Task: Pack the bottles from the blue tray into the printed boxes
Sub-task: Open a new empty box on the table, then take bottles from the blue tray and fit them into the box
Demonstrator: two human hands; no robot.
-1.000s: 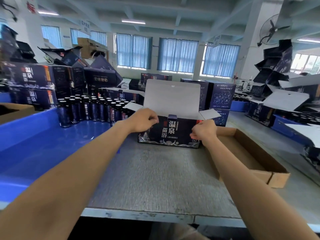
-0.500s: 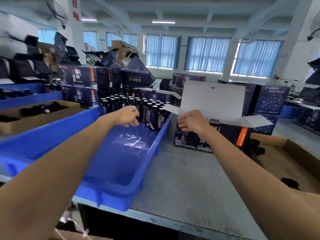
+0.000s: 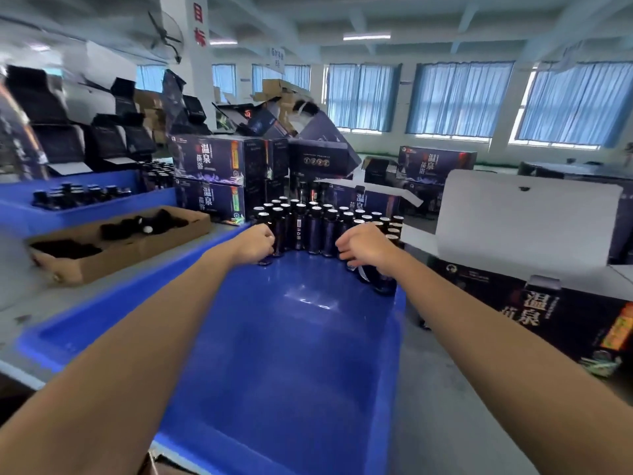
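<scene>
A blue tray [image 3: 287, 354] lies in front of me with several dark bottles [image 3: 313, 228] standing at its far end. My left hand [image 3: 255, 243] curls its fingers round a bottle at the left of the group. My right hand [image 3: 361, 246] grips bottles at the right of the group, by the tray's right wall. To the right on the grey table stands a printed box [image 3: 548, 313], dark with white characters, its white lid flap raised.
Stacked printed boxes [image 3: 209, 180] stand behind the tray. A brown cardboard tray [image 3: 116, 248] with dark items sits at the left, and another blue tray [image 3: 78, 204] with bottles lies beyond it. More boxes fill the tables behind and to the right.
Both hands left the printed box and moved left to the bottles in the blue tray. My view turned left, so the box now sits at the right edge.
</scene>
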